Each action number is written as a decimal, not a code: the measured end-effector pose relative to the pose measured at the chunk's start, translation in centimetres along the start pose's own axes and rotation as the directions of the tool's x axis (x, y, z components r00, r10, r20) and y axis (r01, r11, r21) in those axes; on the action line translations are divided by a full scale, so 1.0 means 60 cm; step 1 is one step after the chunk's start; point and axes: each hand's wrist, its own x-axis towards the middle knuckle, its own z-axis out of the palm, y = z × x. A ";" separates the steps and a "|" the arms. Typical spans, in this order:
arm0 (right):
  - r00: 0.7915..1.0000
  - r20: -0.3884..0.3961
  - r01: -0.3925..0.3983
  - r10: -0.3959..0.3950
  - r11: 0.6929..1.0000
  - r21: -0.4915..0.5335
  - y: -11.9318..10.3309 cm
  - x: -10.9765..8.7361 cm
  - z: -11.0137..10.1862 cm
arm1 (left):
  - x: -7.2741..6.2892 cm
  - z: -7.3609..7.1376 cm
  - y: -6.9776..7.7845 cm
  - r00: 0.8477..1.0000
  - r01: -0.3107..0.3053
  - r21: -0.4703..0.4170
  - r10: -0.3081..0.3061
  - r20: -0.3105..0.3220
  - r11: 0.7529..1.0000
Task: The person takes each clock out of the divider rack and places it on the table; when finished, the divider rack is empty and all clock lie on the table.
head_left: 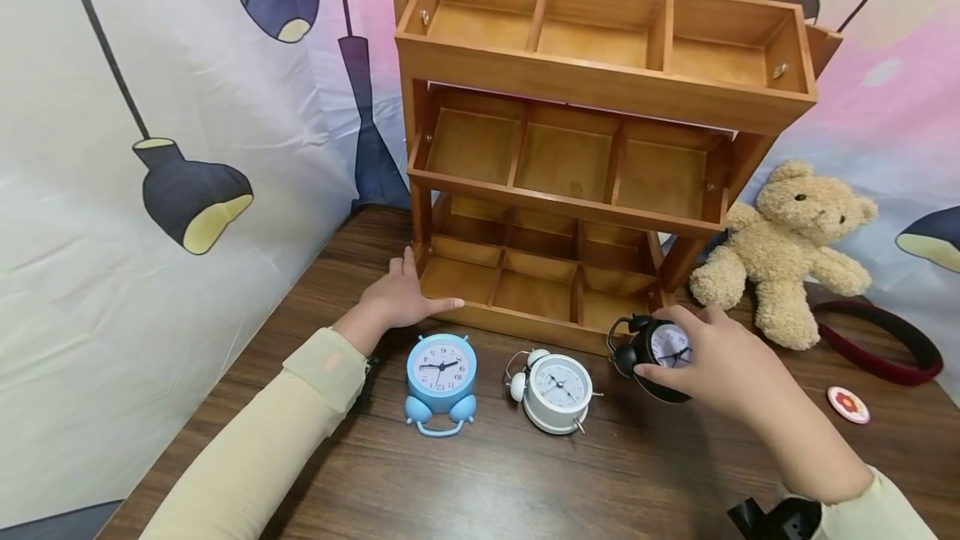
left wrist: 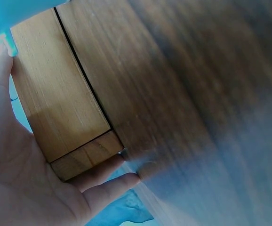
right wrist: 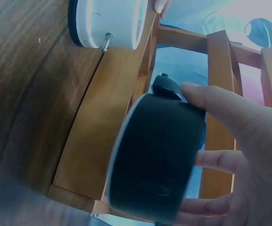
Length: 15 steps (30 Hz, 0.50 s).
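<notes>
A black twin-bell alarm clock (head_left: 667, 346) is held in my right hand (head_left: 727, 357), near the front right corner of a wooden tiered shelf (head_left: 517, 322). The right wrist view shows the side of its dark casing (right wrist: 157, 155) between thumb and fingers. At the shelf's lower left corner, my left hand (head_left: 393, 294) rests with thumb and fingers spread; in the left wrist view the palm meets the wooden corner (left wrist: 86, 155). Between the hands, a blue alarm clock (head_left: 441, 369) lies face up with its bells toward me. Beside it is a white alarm clock (head_left: 557, 394), bells to the left.
Behind the right hand, a teddy bear (head_left: 783, 248) leans against the printed backdrop. A dark red headband (head_left: 877, 340) and a round flower badge (head_left: 849, 405) lie at the right. The shelf's upper tiers (head_left: 600, 86) hang over the lowest one.
</notes>
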 end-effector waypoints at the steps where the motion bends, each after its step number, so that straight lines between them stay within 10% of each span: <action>1: 1.000 0.010 -0.005 0.005 1.000 0.000 0.002 -0.004 0.001 | 0.000 0.000 0.000 1.000 0.000 -0.001 0.000 -0.001 1.000; 15: 0.991 0.130 -0.045 0.042 0.999 0.025 0.021 -0.039 0.028 | 0.002 0.002 -0.002 1.000 0.001 0.004 -0.001 -0.013 1.000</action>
